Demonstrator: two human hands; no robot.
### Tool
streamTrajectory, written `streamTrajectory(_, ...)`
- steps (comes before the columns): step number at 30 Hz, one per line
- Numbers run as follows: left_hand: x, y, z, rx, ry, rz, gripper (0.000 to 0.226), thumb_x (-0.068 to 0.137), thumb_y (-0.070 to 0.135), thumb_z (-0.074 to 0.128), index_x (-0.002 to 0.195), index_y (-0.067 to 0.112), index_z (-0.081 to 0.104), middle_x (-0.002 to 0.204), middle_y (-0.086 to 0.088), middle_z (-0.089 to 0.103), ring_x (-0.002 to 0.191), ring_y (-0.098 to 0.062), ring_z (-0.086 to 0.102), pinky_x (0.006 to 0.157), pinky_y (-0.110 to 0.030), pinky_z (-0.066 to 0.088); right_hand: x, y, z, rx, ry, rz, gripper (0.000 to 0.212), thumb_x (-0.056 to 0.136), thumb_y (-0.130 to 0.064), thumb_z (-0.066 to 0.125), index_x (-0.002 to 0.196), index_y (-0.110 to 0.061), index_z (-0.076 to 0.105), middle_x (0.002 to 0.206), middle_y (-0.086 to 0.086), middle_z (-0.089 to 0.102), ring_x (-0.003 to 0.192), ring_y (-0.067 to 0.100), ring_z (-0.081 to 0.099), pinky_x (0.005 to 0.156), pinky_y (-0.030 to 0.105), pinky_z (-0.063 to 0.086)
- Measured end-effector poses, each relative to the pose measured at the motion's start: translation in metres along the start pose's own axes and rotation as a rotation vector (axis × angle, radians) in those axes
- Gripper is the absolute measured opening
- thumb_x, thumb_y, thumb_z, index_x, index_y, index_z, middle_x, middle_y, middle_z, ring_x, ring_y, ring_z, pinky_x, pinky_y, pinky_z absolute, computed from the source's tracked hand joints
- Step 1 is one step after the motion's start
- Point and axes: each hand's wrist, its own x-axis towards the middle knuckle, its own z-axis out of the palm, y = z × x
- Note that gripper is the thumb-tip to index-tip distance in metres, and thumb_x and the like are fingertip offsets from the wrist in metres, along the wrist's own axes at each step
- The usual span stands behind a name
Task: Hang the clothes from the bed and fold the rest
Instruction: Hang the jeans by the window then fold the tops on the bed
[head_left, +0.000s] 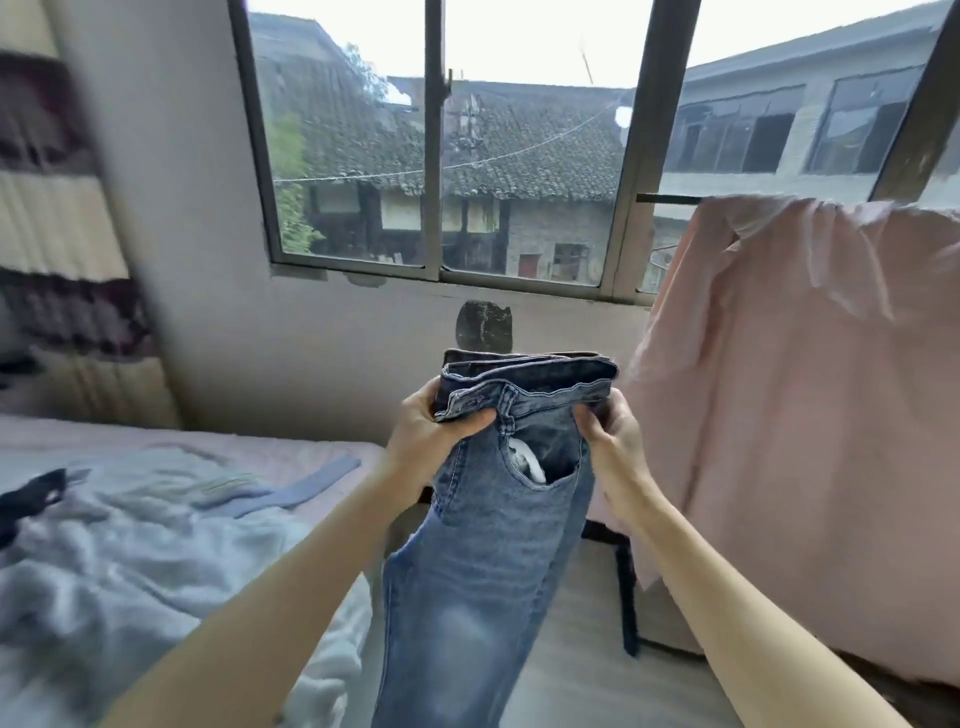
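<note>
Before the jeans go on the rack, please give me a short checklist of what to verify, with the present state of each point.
1. Left hand grips the waistband: ok.
2. Right hand grips the waistband: ok.
3. Jeans hang free, clear of the bed: ok.
4. Pocket lining tucked in: not ok, white lining shows.
5. Free space on the rack bar: ok, a bare end shows left of the pink cloth.
6. Legs straight and untwisted: cannot tell, lower part is out of frame.

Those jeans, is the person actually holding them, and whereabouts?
Yes. Both hands grip the jeans at the waistband: left hand at one end, right hand at the other; the legs hang down.
</note>
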Motion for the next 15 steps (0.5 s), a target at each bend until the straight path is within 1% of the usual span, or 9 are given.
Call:
streamTrajectory(1, -0.014, 0.009, -0.011, 0.028, 0.049, 0.014, 0.032, 0.071, -0.007, 0.072, 0.091, 0.018, 0.064, 0.078, 0.015, 0.072, 0.073, 0.002, 0.066, 0.065, -0.011, 0.05, -0.006, -0.005, 0.015, 0.021, -0.033, -0.01, 0.015, 0.095, -0.002, 0.047, 0.095, -0.017, 0.051, 0.103, 0.022, 0.06, 0.092, 0.024, 0.055, 0.086, 0.044, 0.05)
streamTrajectory(2, -0.031, 0.02, -0.026, 0.072, 0.112, 0.035, 0.032, 0.071, -0.005, 0.073, 0.09, 0.02, 0.064, 0.078, 0.016, 0.072, 0.073, 0.003, 0.065, 0.066, -0.01, 0.049, -0.014, -0.012, 0.034, 0.048, -0.081, -0.02, 0.016, 0.095, -0.001, 0.046, 0.096, -0.016, 0.05, 0.098, 0.017, 0.06, 0.092, 0.024, 0.055, 0.086, 0.044, 0.05)
streamTrajectory(4, -0.054, 0.04, -0.048, 0.154, 0.209, 0.087, 0.032, 0.072, -0.002, 0.074, 0.088, 0.023, 0.063, 0.081, 0.016, 0.071, 0.075, 0.004, 0.064, 0.071, -0.011, 0.049, -0.022, -0.028, 0.066, 0.083, -0.148, -0.075, 0.019, 0.095, 0.0, 0.045, 0.094, -0.017, 0.051, 0.091, 0.005, 0.059, 0.091, 0.021, 0.056, 0.082, 0.036, 0.052)
streamTrajectory(5, -0.066, 0.051, -0.06, 0.188, 0.264, 0.116, 0.033, 0.072, -0.001, 0.075, 0.088, 0.025, 0.063, 0.083, 0.015, 0.07, 0.077, 0.003, 0.064, 0.073, -0.012, 0.049, -0.027, -0.036, 0.084, 0.101, -0.188, -0.099, 0.021, 0.094, 0.001, 0.046, 0.093, -0.019, 0.052, 0.09, 0.002, 0.059, 0.09, 0.019, 0.056, 0.081, 0.033, 0.052)
streamTrajectory(8, -0.098, 0.08, -0.091, 0.251, 0.392, 0.169, 0.032, 0.073, 0.0, 0.074, 0.087, 0.028, 0.065, 0.083, 0.017, 0.071, 0.08, 0.004, 0.065, 0.072, -0.01, 0.048, -0.037, -0.055, 0.135, 0.146, -0.3, -0.143, 0.022, 0.094, 0.001, 0.047, 0.093, -0.02, 0.055, 0.09, 0.0, 0.061, 0.087, 0.016, 0.057, 0.081, 0.029, 0.051)
streamTrajectory(10, -0.118, 0.096, -0.113, 0.277, 0.462, 0.187, 0.031, 0.074, 0.002, 0.074, 0.09, 0.027, 0.066, 0.087, 0.017, 0.072, 0.085, 0.001, 0.066, 0.075, -0.011, 0.049, -0.044, -0.064, 0.171, 0.175, -0.38, -0.144, 0.023, 0.094, 0.0, 0.047, 0.09, -0.021, 0.056, 0.087, 0.0, 0.062, 0.082, 0.014, 0.057, 0.078, 0.026, 0.05)
streamTrajectory(12, -0.142, 0.112, -0.142, 0.296, 0.563, 0.175, 0.028, 0.074, 0.004, 0.075, 0.093, 0.024, 0.066, 0.091, 0.013, 0.073, 0.09, -0.005, 0.067, 0.079, -0.016, 0.05, -0.055, -0.069, 0.213, 0.194, -0.486, -0.134, 0.023, 0.094, 0.0, 0.047, 0.087, -0.02, 0.056, 0.084, 0.0, 0.061, 0.079, 0.015, 0.056, 0.078, 0.027, 0.049)
streamTrajectory(14, -0.161, 0.121, -0.168, 0.331, 0.628, 0.142, 0.025, 0.075, 0.008, 0.075, 0.092, 0.024, 0.067, 0.093, 0.008, 0.073, 0.092, -0.01, 0.067, 0.086, -0.026, 0.05, -0.064, -0.069, 0.25, 0.192, -0.575, -0.118, 0.018, 0.094, -0.001, 0.047, 0.088, -0.015, 0.056, 0.086, 0.005, 0.061, 0.083, 0.019, 0.054, 0.081, 0.035, 0.047)
streamTrajectory(15, -0.17, 0.123, -0.182, 0.336, 0.663, 0.12, 0.024, 0.075, 0.008, 0.075, 0.091, 0.024, 0.067, 0.095, 0.005, 0.073, 0.094, -0.013, 0.067, 0.09, -0.031, 0.05, -0.069, -0.068, 0.268, 0.185, -0.617, -0.117, 0.013, 0.094, -0.001, 0.047, 0.09, -0.009, 0.056, 0.088, 0.008, 0.06, 0.085, 0.021, 0.052, 0.082, 0.037, 0.045)
